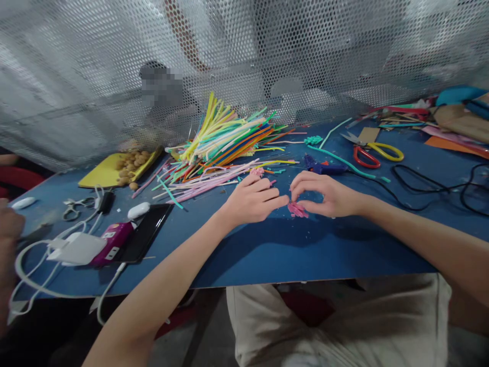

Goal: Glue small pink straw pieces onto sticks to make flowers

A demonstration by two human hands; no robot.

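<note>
My right hand (pixel 321 194) pinches a small pink fuzzy piece (pixel 298 209) between thumb and fingers, just above the blue table (pixel 267 255). Close on its left, my left hand (pixel 255 199) has its fingers curled, the fingertips near the pink piece; what they hold, if anything, is too small to tell. Another light pink curled piece (pixel 257 172) shows just behind my left hand. Behind my right hand lies a dark blue glue gun (pixel 324 165) with a black cable.
A large pile of coloured pipe cleaners (pixel 229 140) lies at the back. Scissors (pixel 369 150) lie at the right. Left are a yellow tray (pixel 101 171), a phone (pixel 147 232), a purple power block (pixel 112 243) and white cables. Another person's hand (pixel 9 221) is at the far left.
</note>
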